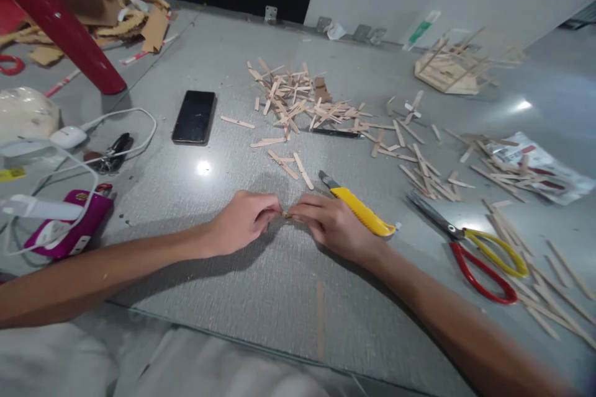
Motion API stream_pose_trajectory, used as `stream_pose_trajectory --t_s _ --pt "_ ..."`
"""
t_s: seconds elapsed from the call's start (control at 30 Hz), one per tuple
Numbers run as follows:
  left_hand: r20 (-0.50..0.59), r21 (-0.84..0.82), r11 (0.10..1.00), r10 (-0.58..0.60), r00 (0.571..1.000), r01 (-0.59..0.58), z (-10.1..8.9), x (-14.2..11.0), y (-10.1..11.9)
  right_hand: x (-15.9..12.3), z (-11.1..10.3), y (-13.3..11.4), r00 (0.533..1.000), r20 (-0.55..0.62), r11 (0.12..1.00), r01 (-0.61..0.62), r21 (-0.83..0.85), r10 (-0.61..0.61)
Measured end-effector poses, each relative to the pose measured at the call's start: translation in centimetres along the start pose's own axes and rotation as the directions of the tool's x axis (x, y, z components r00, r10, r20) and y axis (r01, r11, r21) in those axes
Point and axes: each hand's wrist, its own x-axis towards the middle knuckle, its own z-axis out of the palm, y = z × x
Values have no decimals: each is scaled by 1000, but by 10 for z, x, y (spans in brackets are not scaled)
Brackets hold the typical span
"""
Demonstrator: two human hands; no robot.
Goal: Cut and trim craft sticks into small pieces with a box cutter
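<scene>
My left hand [249,221] and my right hand [333,223] meet fingertip to fingertip just above the table. Both are closed in a pinch on a tiny piece [285,214], tan in colour and mostly hidden by the fingers; its kind I cannot make out. Right beside my right hand lies a yellow utility knife [365,211], its blade out and pointing to the back left. Short pieces of wooden stick [303,171] lie just beyond my fingers. One longer stick [320,319] rests near the table's front edge.
A heap of stick pieces [293,99] covers the back middle. Scissors [456,236] lie open at right, near more sticks [544,285]. A stick-built frame [449,68] stands behind. Left are a phone [194,116], a purple box [77,223], white cables [151,118] and a red post [69,25].
</scene>
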Motion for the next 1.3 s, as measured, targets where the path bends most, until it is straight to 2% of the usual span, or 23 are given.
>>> stream_pose_trajectory --t_s 0.13,0.3,0.37,0.53,0.7,0.77,0.87,0.97,1.13,1.3 --pt "32 -42 997 -57 998 59 -3 3 1 0 1 -1 1000 2 999 21 -37 -21" --pt "103 -169 971 -155 983 171 -7 5 2 -5 7 -4 982 -161 963 56 -262 -101" --pt "100 -187 965 -170 980 186 -6 5 1 -7 8 -5 975 -178 942 67 -330 -131" --pt "95 -226 948 -207 974 224 -5 5 -2 -10 6 -11 981 -126 889 75 -452 -147" --pt "95 -217 957 -173 980 190 -6 6 1 -7 2 -32 982 -29 727 119 -676 -187" --pt "74 -184 971 -138 988 150 -6 6 3 -5 1 -40 988 -3 700 108 -705 -156" --pt "11 -154 983 -100 995 100 -2 5 3 -3 -1 -44 994 54 720 109 -685 -99" --pt "-7 -146 982 -121 993 118 1 4 2 -3 -4 -36 991 96 771 129 -623 -88" --pt "-16 -104 985 -138 990 135 2 3 3 -2 -4 -13 998 49 947 58 -315 -45" --pt "0 -117 983 -142 990 141 2 2 2 1 -4 -5 999 17 986 47 -158 -44"
